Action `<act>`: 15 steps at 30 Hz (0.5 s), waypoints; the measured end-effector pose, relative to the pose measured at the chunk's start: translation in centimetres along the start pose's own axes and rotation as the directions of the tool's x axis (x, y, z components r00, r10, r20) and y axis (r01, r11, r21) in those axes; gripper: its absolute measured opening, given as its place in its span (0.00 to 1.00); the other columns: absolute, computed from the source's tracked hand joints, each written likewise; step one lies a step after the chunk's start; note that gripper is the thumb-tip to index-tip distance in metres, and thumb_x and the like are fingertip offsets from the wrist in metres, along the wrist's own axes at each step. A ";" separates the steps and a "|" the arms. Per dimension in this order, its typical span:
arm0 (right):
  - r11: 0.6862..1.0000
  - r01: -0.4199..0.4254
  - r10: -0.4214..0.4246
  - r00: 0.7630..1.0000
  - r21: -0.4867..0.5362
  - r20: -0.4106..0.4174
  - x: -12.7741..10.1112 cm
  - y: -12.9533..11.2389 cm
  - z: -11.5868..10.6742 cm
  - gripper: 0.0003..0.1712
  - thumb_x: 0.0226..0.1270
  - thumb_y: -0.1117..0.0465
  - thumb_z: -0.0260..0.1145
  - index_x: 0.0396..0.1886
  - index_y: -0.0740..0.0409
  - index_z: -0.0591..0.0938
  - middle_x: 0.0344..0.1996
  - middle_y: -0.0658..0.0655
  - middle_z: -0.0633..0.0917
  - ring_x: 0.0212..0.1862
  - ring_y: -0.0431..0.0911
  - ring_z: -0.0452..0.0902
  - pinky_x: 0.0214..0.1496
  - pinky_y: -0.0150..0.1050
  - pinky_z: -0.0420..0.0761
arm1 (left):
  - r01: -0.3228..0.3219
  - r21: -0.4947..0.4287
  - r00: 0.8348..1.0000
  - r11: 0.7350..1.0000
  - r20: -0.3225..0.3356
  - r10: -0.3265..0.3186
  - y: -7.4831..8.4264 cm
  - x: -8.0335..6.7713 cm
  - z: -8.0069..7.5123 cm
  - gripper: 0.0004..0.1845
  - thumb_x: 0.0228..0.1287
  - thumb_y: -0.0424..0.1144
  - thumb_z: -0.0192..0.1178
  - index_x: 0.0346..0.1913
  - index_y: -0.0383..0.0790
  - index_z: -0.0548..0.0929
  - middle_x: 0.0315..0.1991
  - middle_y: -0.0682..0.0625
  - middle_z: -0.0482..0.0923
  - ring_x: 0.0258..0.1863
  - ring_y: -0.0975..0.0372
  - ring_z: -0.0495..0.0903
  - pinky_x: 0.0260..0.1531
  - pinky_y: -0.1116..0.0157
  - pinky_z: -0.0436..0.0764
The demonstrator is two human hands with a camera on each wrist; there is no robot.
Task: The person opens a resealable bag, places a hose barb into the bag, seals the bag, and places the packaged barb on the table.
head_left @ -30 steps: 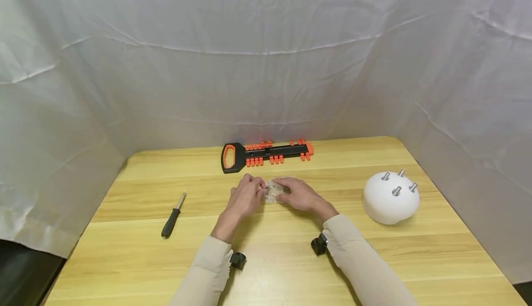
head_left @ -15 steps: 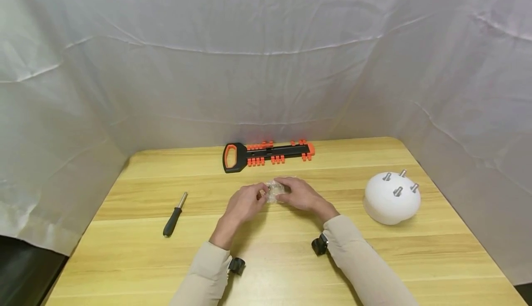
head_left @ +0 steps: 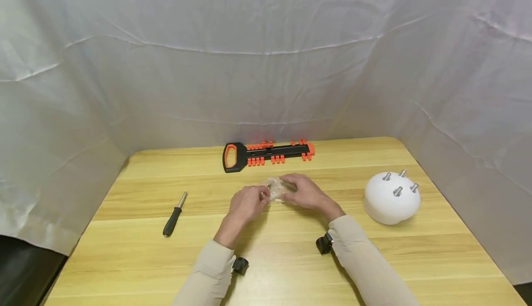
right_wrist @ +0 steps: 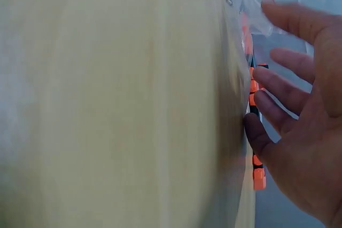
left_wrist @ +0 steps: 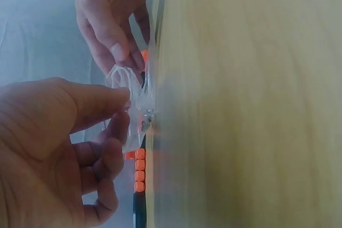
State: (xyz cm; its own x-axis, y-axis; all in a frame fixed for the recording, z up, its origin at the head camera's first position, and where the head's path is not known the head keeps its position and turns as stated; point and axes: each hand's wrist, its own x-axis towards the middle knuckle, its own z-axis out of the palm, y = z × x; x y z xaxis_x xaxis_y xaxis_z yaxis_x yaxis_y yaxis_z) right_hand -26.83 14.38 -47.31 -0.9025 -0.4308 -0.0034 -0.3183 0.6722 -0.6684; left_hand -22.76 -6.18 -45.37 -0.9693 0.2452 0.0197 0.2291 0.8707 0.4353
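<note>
A small clear plastic bag (head_left: 276,190) lies between my hands near the middle of the table. Small metal pieces (left_wrist: 147,119), too small to identify for certain, show inside it in the left wrist view. My left hand (head_left: 246,203) pinches the bag's near-left edge between thumb and forefinger. On the other side, my right hand (head_left: 306,193) stays beside the bag with its fingers spread and relaxed. In the right wrist view, the thumb (right_wrist: 294,21) comes close to the plastic; whether it touches I cannot tell.
A driver with a black handle (head_left: 172,223) and metal shaft lies at left. Behind the hands lies a flat black and orange piece with a loop handle (head_left: 234,157). At right sits a white rounded object (head_left: 390,204) with several metal pegs. Pale sheeting (head_left: 266,88) surrounds the wooden table (head_left: 282,269).
My right hand has drawn slightly right and loosened beside the bag. The fingers of my left hand have shifted at the bag's edge, and more of the bag shows.
</note>
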 end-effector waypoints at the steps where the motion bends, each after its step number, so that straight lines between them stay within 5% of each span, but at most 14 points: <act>1: 1.000 -0.004 0.004 1.000 0.000 0.000 -0.1 0.2 0.0 0.34 0.62 0.56 0.66 0.69 0.52 0.70 0.67 0.56 0.72 0.70 0.55 0.64 0.72 0.56 0.60 | 0.009 0.001 1.000 1.000 -0.002 -0.009 0.0 0.1 0.0 0.07 0.63 0.41 0.60 0.42 0.51 0.86 0.34 0.55 0.86 0.25 0.66 0.77 0.22 0.67 0.71; 15: 0.971 -0.090 0.078 0.995 -0.222 -0.064 0.6 1.0 -0.3 0.27 0.66 0.60 0.63 0.65 0.60 0.74 0.64 0.62 0.74 0.67 0.59 0.66 0.71 0.53 0.64 | 0.097 0.036 0.993 0.995 -0.072 -0.094 0.0 0.5 0.3 0.05 0.62 0.40 0.61 0.35 0.52 0.87 0.26 0.56 0.83 0.19 0.64 0.73 0.16 0.66 0.67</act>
State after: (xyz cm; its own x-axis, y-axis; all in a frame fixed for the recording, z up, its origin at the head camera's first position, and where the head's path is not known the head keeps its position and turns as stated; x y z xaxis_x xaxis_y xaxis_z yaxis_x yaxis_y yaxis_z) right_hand -27.76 14.99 -47.80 -0.9413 -0.3375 -0.0077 -0.2919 0.8250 -0.4839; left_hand -23.18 -5.95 -45.60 -0.9905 0.1307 0.0432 0.1370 0.9049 0.4029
